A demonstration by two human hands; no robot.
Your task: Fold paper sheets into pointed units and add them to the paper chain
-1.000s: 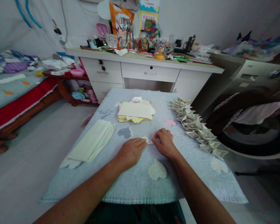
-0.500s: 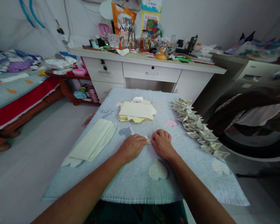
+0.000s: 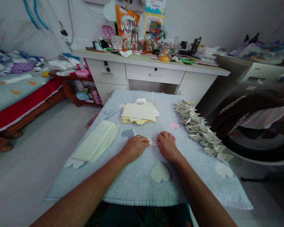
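Note:
Between my hands, on the cloth-covered table [image 3: 137, 189], lies a small folded piece of pale paper [image 3: 152, 142] with a pointed end. My left hand [image 3: 137, 146] is closed over its left part, fingers pressed together on it. At the paper's right tip rests my right hand [image 3: 166, 144], its fingers curled and pressed down; the fingertips partly hide that end. Ahead of them sits a stack of cream and yellow paper sheets [image 3: 139, 112]. Larger pale green folded paper [image 3: 96, 142] lies to the left. Along the right edge runs a row of folded pointed paper pieces [image 3: 198, 129].
A crumpled white wad [image 3: 140, 101] sits behind the stack. Beyond the table stands a white desk [image 3: 156, 71] crowded with jars and packets. A washing machine [image 3: 257, 104] with its door open is at right, a bed [image 3: 26, 94] at left.
My right hand has shifted slightly right along the folded paper, so more of the paper shows between the hands. My left hand stays on it. The camera view has moved slightly.

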